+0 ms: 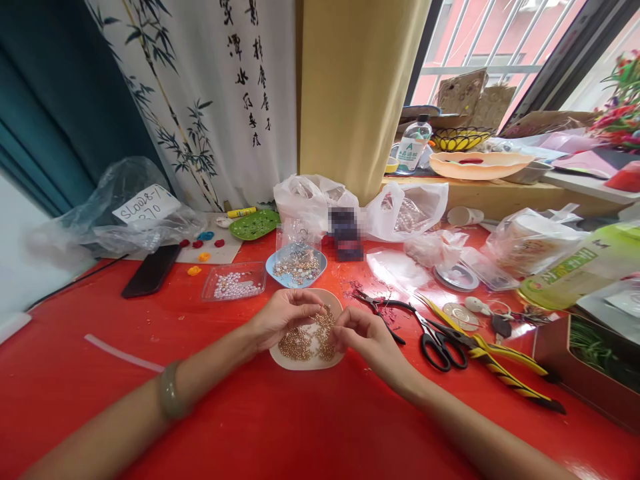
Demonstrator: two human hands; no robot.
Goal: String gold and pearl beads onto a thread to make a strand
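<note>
My left hand point(283, 319) and my right hand point(367, 339) meet over a shallow beige dish point(305, 362) filled with small gold beads point(300, 343) on the red table. The fingers of both hands are curled and pinched together above the beads. What they pinch is too small to make out. A grey-green bangle point(171, 392) sits on my left wrist. Just behind the dish stands a blue dish point(296, 265) of mixed beads, and to its left a clear tray of white pearls point(234, 283).
Black-handled scissors point(440, 341), small pliers point(380, 308) and yellow-black striped pliers point(493, 360) lie right of my right hand. A black phone point(151, 269) lies at left. Plastic bags point(320, 200), a green dish point(255, 225) and a box point(585, 360) crowd the back and right.
</note>
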